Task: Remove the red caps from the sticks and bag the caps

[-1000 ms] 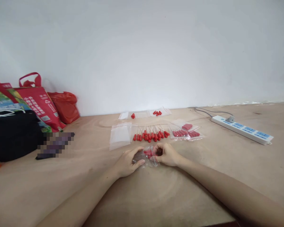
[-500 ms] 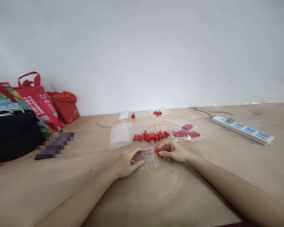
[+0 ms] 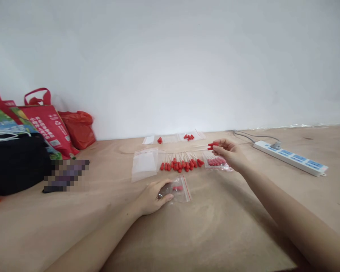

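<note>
My left hand is closed on a clear zip bag, thumb and fingers at its left end. Inside the bag lies a red-bulbed dropper. To the right and farther back, my right hand pinches droppers by their red bulbs, their thin clear stems pointing left. Their exact number is hard to make out. Below and beside it lies a filled zip bag of red-bulbed droppers, partly covered by the hand. A row of loose droppers lies between the hands, bulbs toward me.
Flat zip bags lie left of the row. Farther back are loose red bulbs, thin clear stems and another bag with red bulbs. A power strip lies at right. Red shopping bags and a black bag stand left.
My right hand has drawn droppers out of the bag's mouth and moved them right and away from me. My left hand has stayed on the bag, where fewer red bulbs show.
</note>
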`<state>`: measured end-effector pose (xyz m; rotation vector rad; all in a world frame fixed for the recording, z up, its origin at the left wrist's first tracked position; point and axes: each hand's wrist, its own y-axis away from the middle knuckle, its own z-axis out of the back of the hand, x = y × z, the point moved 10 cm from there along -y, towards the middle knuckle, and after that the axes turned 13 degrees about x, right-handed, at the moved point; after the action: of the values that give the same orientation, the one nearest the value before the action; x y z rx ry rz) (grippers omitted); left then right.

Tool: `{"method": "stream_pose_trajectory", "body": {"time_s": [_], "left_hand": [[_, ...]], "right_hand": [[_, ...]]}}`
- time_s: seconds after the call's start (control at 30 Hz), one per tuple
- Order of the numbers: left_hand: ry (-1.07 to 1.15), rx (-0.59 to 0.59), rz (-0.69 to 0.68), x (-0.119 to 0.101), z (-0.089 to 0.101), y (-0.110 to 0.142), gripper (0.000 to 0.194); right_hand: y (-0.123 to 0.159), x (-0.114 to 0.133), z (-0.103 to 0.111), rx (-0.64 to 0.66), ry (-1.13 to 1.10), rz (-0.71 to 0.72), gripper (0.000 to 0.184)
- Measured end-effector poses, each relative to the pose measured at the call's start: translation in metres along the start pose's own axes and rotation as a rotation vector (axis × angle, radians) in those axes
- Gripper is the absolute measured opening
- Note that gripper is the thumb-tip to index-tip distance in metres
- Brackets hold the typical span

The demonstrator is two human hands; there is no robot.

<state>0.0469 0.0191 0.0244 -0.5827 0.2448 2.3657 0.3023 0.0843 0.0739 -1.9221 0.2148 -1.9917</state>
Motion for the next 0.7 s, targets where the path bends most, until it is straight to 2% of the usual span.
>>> {"method": "stream_pose_trajectory", "body": {"time_s": [0.1, 0.23, 0.33, 0.43, 0.57, 0.7], "left_hand": [[0.000, 0.007, 0.007, 0.000, 0.000, 0.000, 0.037], [0.011, 0.008, -0.008, -0.001, 0.001, 0.000, 0.037], [0.020, 0.006, -0.029, -0.002, 0.001, 0.000, 0.037], [0.028, 0.009, -0.038, -0.003, 0.000, 0.001, 0.038], [0.029, 0.011, -0.038, -0.002, 0.000, 0.001, 0.038], [0.020, 0.006, -0.046, -0.002, 0.000, 0.001, 0.038]], "right_hand": [[-0.009, 0.004, -0.008, -0.054, 0.221, 0.137, 0.026], [-0.017, -0.001, -0.052, 0.047, 0.616, 0.277, 0.014], [-0.020, -0.007, -0.082, 0.142, 0.831, 0.344, 0.019], [-0.021, -0.013, -0.102, 0.227, 0.953, 0.372, 0.024], [-0.018, -0.019, -0.116, 0.346, 1.073, 0.360, 0.025], [-0.005, -0.013, -0.108, 0.359, 1.039, 0.310, 0.025]]}}
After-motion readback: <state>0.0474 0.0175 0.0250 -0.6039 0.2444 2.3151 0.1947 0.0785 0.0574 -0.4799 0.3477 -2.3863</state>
